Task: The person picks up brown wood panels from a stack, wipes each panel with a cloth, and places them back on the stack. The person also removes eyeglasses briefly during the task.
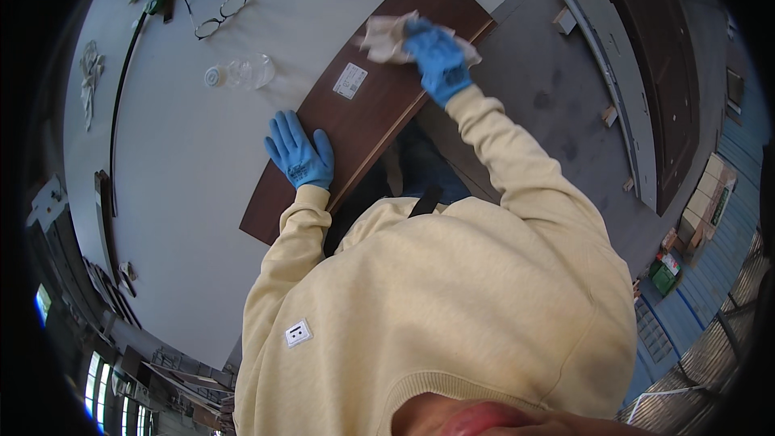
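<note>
A dark brown wood panel [367, 125] lies slantwise on the pale table, along its near edge. My left hand [299, 153], in a blue glove, rests flat on the panel's lower left part with fingers spread. Toward the far right end, my gloved right hand [440, 63] presses a crumpled whitish rag [386, 39] onto the panel's surface. The rag and fingertips are slightly smeared by motion. Between the two hands a white printed label [350, 81] is stuck to the panel.
On the white tabletop [194, 178] lie a clear plastic bottle [246, 73], eyeglasses [219, 18], a crumpled glove or cloth [90, 81] and a long thin dark strip [121, 101]. To the right, dark door panels [654, 73] stand stacked on blocks above the grey floor.
</note>
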Motion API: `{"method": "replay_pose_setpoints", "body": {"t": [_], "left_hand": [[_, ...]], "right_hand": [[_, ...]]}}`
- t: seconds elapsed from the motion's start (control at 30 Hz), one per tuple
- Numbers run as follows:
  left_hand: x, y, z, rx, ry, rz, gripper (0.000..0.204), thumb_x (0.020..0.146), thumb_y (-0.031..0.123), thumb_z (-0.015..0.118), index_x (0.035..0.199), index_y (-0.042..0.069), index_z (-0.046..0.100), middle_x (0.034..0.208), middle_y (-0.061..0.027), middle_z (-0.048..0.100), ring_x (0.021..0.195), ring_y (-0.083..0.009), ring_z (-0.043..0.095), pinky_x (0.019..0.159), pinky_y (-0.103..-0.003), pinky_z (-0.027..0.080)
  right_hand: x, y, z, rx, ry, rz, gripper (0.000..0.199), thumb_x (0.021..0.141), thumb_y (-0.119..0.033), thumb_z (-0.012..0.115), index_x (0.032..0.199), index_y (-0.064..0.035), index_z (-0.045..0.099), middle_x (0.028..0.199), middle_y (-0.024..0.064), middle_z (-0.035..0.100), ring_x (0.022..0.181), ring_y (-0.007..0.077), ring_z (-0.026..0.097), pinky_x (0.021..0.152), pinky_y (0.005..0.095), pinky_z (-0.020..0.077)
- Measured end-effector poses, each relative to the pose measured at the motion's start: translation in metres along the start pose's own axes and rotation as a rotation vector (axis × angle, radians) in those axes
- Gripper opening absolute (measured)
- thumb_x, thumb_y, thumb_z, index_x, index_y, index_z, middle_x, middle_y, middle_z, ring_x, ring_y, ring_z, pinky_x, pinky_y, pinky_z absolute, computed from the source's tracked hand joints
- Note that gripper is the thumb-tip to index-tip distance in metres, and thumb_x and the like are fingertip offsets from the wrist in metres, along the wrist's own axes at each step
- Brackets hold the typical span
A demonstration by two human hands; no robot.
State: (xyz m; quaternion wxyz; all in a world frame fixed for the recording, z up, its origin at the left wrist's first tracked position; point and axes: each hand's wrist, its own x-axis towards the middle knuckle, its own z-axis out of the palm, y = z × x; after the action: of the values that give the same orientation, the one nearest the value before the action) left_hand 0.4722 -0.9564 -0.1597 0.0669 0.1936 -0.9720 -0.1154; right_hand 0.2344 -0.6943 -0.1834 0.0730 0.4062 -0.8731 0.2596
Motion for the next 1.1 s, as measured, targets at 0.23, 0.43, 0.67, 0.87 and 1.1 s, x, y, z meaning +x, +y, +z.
{"method": "replay_pose_setpoints", "body": {"t": [0.23,0.43,0.67,0.87,1.1], "left_hand": [[0.006,0.006,-0.004,0.019,-0.025,-0.008,0.068,0.101,0.039,0.051,0.156,-0.001,0.042,0.162,-0.0232,0.041,0.153,-0.0409,0.033,0.126,-0.059,0.017],[0.002,0.005,-0.004,-0.001,-0.011,-0.012,0.067,0.101,0.037,0.051,0.156,-0.001,0.042,0.162,-0.0232,0.041,0.154,-0.0408,0.033,0.126,-0.059,0.018],[0.007,0.009,-0.005,-0.018,-0.014,0.006,0.068,0.099,0.036,0.055,0.155,-0.001,0.043,0.162,-0.0242,0.042,0.153,-0.0426,0.034,0.126,-0.06,0.018],[0.001,0.005,-0.004,-0.004,0.003,-0.008,0.069,0.099,0.035,0.055,0.156,-0.001,0.042,0.161,-0.0243,0.042,0.153,-0.0422,0.034,0.126,-0.06,0.019],[0.01,0.01,-0.004,-0.015,0.014,0.014,0.068,0.099,0.035,0.054,0.155,-0.001,0.043,0.16,-0.0245,0.043,0.153,-0.0422,0.035,0.126,-0.06,0.019]], "right_hand": [[0.081,-0.045,0.036,-0.093,-0.087,0.127,0.045,0.09,-0.005,0.061,0.135,-0.0071,0.063,0.145,0.0179,0.06,0.14,0.0371,0.052,0.119,0.0498,0.0401],[0.088,-0.019,0.04,-0.076,-0.065,-0.045,0.048,0.091,-0.003,0.058,0.139,-0.0089,0.061,0.154,0.0164,0.053,0.137,0.0328,0.055,0.118,0.0478,0.0432],[0.103,0.044,0.025,-0.274,0.115,0.143,0.052,0.085,-0.006,0.064,0.137,-0.0014,0.059,0.149,0.019,0.054,0.134,0.0402,0.054,0.114,0.0512,0.0415],[0.072,-0.004,0.04,-0.034,-0.232,-0.079,0.061,0.094,-0.002,0.054,0.154,-0.0108,0.047,0.167,0.0136,0.037,0.154,0.0313,0.037,0.126,0.0444,0.0331],[0.105,0.114,-0.017,-0.113,0.131,0.078,0.043,0.089,-0.001,0.058,0.13,-0.0115,0.066,0.149,0.0156,0.058,0.139,0.0375,0.053,0.116,0.0494,0.043]]}}
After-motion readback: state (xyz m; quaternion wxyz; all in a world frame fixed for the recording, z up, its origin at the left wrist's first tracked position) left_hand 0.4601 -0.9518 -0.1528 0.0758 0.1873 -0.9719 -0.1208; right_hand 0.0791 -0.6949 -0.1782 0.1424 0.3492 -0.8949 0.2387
